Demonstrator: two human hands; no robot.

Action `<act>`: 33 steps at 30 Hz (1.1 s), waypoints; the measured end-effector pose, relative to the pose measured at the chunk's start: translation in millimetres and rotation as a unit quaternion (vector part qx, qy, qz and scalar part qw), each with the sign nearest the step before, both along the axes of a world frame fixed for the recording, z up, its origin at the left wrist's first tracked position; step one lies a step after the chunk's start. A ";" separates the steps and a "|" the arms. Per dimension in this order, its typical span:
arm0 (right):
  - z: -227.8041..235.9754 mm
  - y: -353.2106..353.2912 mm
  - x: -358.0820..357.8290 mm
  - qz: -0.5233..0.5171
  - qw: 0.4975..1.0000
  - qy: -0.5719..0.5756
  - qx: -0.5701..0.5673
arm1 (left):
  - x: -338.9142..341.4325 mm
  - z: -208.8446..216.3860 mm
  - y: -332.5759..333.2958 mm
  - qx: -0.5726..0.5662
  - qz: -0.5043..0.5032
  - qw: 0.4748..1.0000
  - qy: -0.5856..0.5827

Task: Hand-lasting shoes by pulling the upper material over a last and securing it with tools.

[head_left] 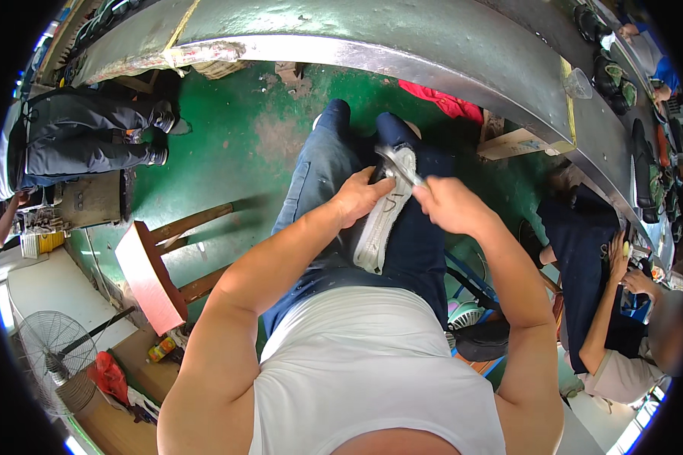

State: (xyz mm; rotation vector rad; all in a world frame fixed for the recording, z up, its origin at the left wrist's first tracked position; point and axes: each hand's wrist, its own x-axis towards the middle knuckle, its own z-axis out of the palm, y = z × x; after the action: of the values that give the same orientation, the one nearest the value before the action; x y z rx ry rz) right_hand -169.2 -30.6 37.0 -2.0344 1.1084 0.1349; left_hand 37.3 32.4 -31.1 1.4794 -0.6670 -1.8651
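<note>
Across my lap lies a shoe (378,236), turned with its long whitish underside up and dark marks written on it. The fingers of my left hand (355,199) are closed around the shoe's left side, with the thumb against the whitish face. Closed on a grey metal hand tool (404,168), my right hand (451,205) is at the shoe's right edge. The tool slants over the shoe's far end; its head is smeared by motion, so its exact kind cannot be made out. Dark blue cloth (425,235) covers my right leg under the shoe.
A long metal-faced bench (432,57) curves across the far side. Left are a wooden stool (150,277), a fan (53,356) and a standing person's legs (91,133). At right, a seated co-worker (622,341) handles something. Red cloth (444,100) lies under the bench.
</note>
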 end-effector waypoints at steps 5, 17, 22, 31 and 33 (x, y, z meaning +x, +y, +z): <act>17.7 17.2 -29.8 -0.103 0.969 0.000 0.226 | 16.8 -1.9 -3.4 0.028 -0.018 0.999 0.024; 19.0 90.0 -6.0 0.167 0.952 0.087 -0.241 | 19.4 -5.9 -3.8 0.060 -0.059 0.995 0.053; 2.1 85.4 -2.6 0.139 0.983 0.054 -0.104 | 23.0 -1.3 -3.3 0.068 -0.039 0.995 0.058; -16.3 107.7 -25.3 -0.043 0.998 -0.015 0.032 | 18.7 -17.1 11.0 -0.030 -0.079 0.996 -0.014; -12.8 103.2 -28.8 -0.048 0.989 0.055 0.125 | 12.1 -14.2 29.1 -0.056 -0.071 0.995 0.051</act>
State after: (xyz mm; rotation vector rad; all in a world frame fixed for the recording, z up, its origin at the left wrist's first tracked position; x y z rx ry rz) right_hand -198.0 72.7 24.2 -1.7652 1.1922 0.3254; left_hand 49.4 61.5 -45.3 1.2862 -0.8325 -1.9598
